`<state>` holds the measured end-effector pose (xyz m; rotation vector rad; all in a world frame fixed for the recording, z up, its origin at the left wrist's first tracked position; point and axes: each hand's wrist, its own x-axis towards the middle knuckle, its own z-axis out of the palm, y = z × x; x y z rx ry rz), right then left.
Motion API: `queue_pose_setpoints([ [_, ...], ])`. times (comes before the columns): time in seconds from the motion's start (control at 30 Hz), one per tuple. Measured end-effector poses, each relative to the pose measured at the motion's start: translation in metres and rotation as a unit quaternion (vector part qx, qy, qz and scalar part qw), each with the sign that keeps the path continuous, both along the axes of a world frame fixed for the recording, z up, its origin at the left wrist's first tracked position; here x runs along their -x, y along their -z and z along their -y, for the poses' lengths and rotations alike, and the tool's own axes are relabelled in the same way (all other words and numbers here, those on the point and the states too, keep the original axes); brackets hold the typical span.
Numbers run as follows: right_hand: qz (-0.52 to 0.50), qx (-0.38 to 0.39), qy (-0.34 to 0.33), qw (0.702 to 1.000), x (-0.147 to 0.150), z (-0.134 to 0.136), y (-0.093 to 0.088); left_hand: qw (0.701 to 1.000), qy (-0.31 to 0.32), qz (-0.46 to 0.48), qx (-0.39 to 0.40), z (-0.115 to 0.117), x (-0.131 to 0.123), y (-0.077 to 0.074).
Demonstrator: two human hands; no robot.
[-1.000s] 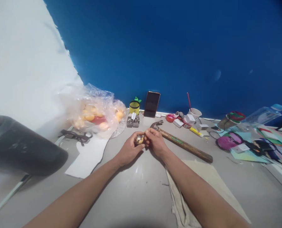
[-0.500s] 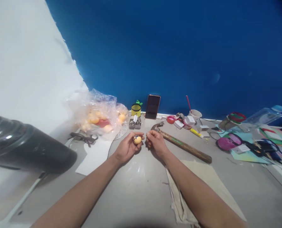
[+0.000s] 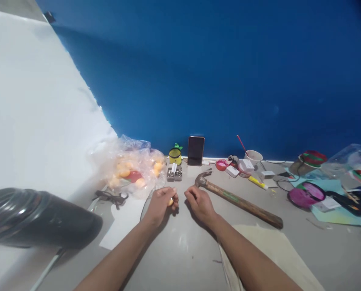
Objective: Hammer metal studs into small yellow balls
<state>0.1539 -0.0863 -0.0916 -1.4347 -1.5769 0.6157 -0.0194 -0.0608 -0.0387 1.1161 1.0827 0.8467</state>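
My left hand is closed around a small yellow ball, most of it hidden by the fingers. My right hand sits a little to the right with its fingers curled in and the thumb against them; whether anything small is pinched there I cannot make out. A gap of bare table separates the two hands. Just beyond my right hand lies a claw hammer, its wooden handle slanting toward the lower right. Two small clear-topped boxes of dark bits stand behind my left hand.
Clear plastic bags with yellow balls lie at the back left, near eyeglasses and a dark cylinder. A phone leans on the blue wall. Under my right forearm is a pale cloth; a paper cup stands behind.
My left hand has turned over, so its back now faces up and the ball is mostly covered. The hands are slightly farther apart. The whole view has tilted upward.
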Motion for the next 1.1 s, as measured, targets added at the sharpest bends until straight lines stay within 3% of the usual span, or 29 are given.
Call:
queue_pose_setpoints([
  [0.1,0.026,0.014,-0.031,0.999,0.001,0.001,-0.001,0.984,-0.02,-0.147,-0.1,-0.015,0.006,-0.019],
  [0.2,0.061,0.034,-0.046,0.996,0.001,0.002,-0.003,0.929,-0.015,-0.28,-0.243,-0.038,0.01,-0.038],
  [0.3,0.083,0.06,-0.053,0.993,0.0,0.001,-0.005,0.864,-0.025,-0.393,-0.315,-0.061,0.01,-0.049],
  [0.5,0.111,0.094,-0.058,0.988,0.0,0.001,-0.008,0.71,0.086,-0.637,-0.289,-0.073,-0.002,-0.037],
  [0.63,0.115,0.096,-0.061,0.987,0.0,0.001,-0.008,0.657,0.117,-0.695,-0.269,-0.069,-0.01,-0.023],
  [0.8,0.108,0.099,-0.059,0.988,0.001,0.002,-0.008,0.647,0.116,-0.681,-0.324,-0.07,-0.017,-0.009],
  [1.03,0.116,0.096,-0.063,0.987,0.001,0.001,-0.01,0.754,0.115,-0.559,-0.325,-0.07,-0.035,-0.016],
  [1.1,0.118,0.095,-0.063,0.986,0.001,0.001,-0.009,0.767,0.114,-0.545,-0.319,-0.066,-0.032,-0.02],
])
